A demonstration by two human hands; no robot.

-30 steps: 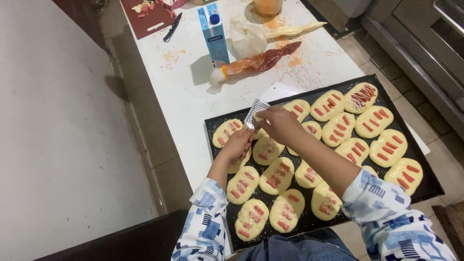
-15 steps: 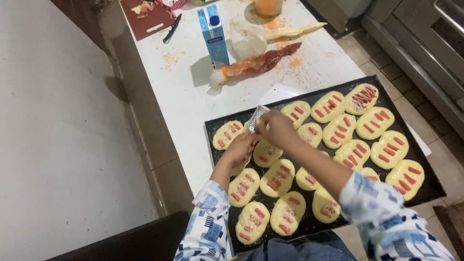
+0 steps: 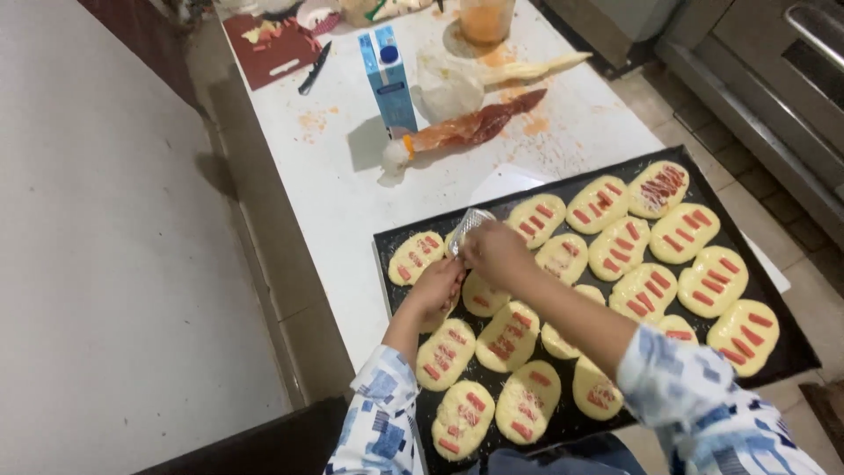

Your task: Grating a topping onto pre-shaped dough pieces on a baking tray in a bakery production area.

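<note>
One long white counter [image 3: 352, 202] runs away from the person, and both hands work over the near end of it. Under the hands lies a wide black baking tray [image 3: 791, 352] filled with rows of oval yellow dough pieces [image 3: 710, 280], each topped with red strips; they spread to the right of the hands and back toward the person's patterned sleeves. Beyond the hands, farther up the counter, a blue and white carton [image 3: 389, 77] stands upright, with a piping bag of red sauce [image 3: 466, 130] lying just beside it and a pale piping bag [image 3: 492, 75] behind that. A dark red cutting board [image 3: 272, 48] and a black knife [image 3: 314, 69] lie farther off, up and to the left. The right hand [image 3: 494, 253] is closed around a small metal grater [image 3: 470, 224], tilted above the tray's far left corner. The left hand [image 3: 437, 288] sits just below it, fingers bunched, nearly touching the right; whether it holds anything I cannot tell.
</note>
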